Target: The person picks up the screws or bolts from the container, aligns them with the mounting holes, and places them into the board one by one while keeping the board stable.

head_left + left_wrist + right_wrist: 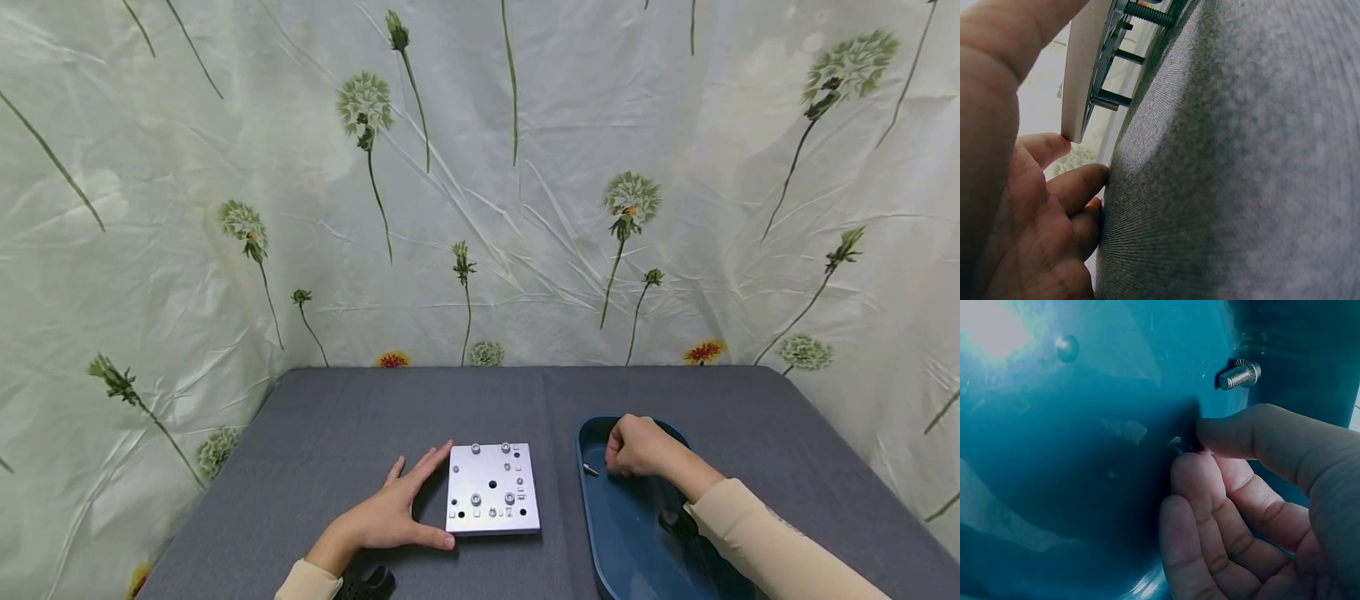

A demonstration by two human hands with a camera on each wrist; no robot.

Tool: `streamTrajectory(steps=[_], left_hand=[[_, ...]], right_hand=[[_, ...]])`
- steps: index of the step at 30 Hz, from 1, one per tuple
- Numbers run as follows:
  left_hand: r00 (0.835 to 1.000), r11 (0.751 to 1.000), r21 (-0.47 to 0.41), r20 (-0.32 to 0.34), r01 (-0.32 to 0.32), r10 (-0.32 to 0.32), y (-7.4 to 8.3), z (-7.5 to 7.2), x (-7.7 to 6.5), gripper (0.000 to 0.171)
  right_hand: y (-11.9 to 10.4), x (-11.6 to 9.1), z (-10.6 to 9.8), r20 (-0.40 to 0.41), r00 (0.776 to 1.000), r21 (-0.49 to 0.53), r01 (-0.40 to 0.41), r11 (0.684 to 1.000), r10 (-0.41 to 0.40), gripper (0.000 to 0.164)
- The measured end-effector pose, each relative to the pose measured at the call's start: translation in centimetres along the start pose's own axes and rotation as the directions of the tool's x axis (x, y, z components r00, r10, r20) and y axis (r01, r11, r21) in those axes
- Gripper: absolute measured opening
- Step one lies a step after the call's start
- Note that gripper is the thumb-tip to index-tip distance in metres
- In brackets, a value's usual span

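While the left hand point(393, 512), fingers spread, touches the metal plate point(480, 477) on the grey tabletop point(450, 400), whether the right hand point(641, 450), bunched near a bolt point(591, 471) in the blue tray point(617, 529), pinches anything is hidden.

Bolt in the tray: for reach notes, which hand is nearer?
Right. The right hand is just right of the bolt; the left hand is well left, at the metal plate.
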State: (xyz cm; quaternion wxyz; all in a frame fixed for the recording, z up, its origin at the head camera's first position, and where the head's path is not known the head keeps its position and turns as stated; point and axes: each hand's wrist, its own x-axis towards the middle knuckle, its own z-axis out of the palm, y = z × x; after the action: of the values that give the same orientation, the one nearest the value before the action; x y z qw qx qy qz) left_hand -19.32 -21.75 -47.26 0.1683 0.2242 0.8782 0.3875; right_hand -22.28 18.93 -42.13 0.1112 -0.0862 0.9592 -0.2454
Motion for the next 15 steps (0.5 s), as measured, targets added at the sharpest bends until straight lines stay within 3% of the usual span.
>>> streamTrajectory(steps=[15], left_hand=[[1.000, 1.000, 0.001, 0.014, -0.010, 0.010, -0.27, -0.10, 0.08, 0.126]], right_hand=[[-0.18, -0.12, 0.00, -0.004, 1.000, -0.018, -0.014, 1.000, 0.014, 0.019]])
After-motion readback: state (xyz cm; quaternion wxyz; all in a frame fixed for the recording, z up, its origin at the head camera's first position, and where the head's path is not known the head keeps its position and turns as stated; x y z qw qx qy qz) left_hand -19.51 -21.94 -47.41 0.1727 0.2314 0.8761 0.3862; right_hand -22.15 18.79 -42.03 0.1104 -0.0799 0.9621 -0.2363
